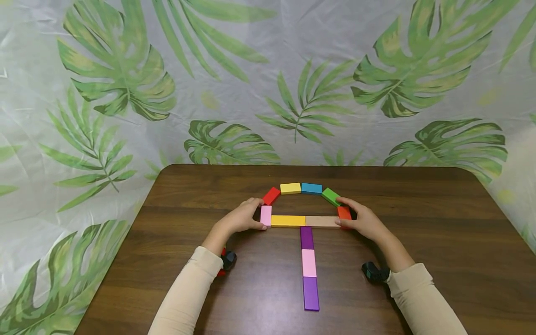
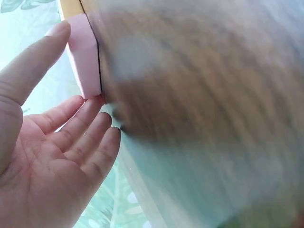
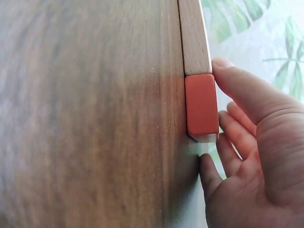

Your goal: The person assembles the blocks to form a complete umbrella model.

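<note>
On the table, coloured wooden blocks form an arch over a straight bar. My left hand (image 1: 244,216) is at the arch's left end, its thumb against the near end of a pink block (image 1: 265,216) and its fingertips close to a red block (image 1: 271,196). Opposite, my right hand (image 1: 363,219) spans an orange-red block (image 1: 344,213), with fingertips at a green block (image 1: 331,196) and the thumb by the joint with a plain wood block (image 1: 321,222). Both hands have loosely extended fingers. A yellow block (image 1: 291,188) and a blue block (image 1: 311,189) top the arch.
An orange-yellow block (image 1: 288,221) fills the bar's left half. Below hangs a column: a dark purple block (image 1: 307,237), a light pink block (image 1: 309,263) and a purple block (image 1: 311,294). Something red partly shows under the left wrist. A leaf-patterned cloth (image 1: 234,93) stands behind the table (image 1: 439,214).
</note>
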The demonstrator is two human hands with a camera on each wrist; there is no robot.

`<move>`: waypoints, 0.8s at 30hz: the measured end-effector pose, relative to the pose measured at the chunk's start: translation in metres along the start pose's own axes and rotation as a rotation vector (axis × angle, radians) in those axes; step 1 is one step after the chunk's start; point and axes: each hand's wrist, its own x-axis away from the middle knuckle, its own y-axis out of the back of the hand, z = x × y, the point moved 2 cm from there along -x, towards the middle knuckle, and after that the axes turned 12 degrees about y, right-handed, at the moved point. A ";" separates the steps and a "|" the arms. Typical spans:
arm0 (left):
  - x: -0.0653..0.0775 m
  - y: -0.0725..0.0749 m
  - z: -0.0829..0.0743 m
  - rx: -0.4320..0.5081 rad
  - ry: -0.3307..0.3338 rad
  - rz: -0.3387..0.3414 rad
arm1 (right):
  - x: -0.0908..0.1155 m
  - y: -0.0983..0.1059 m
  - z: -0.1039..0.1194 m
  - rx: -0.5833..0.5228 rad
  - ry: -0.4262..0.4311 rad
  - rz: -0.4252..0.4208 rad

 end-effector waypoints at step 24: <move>0.064 0.037 0.003 0.038 -0.126 -0.258 | 0.011 0.020 0.038 -0.093 0.134 -0.151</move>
